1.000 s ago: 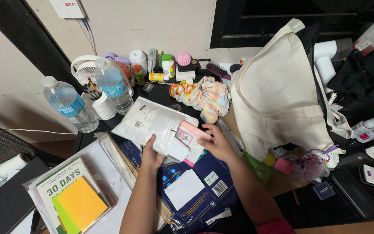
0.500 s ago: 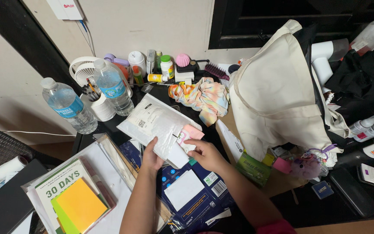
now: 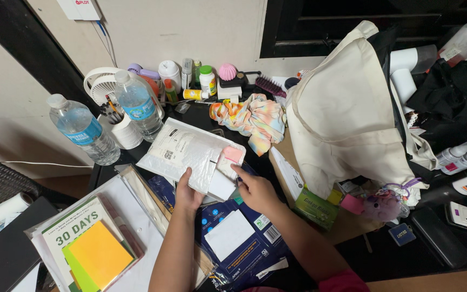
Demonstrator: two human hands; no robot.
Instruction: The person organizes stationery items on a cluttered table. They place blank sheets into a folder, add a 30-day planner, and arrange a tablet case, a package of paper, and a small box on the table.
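My left hand (image 3: 188, 193) grips the near edge of a white padded mailer (image 3: 186, 154) held above the desk. My right hand (image 3: 255, 190) pinches a pink and white flat item (image 3: 228, 160) at the mailer's open end, where most of it sits inside and only a pink corner and white part show. Under my hands lies a dark blue plastic pack (image 3: 239, 238) with a white label.
Two water bottles (image 3: 84, 130) and a cup of pens stand at the left. A cream tote bag (image 3: 347, 113) rises at the right, a tie-dye cloth (image 3: 252, 120) behind the mailer. A book with an orange sticky pad (image 3: 95, 251) lies at lower left. Toiletries line the wall.
The pink and white item has slid further into the mailer, pushed by my right hand. My left hand has kept its hold on the mailer, which shifted slightly left.
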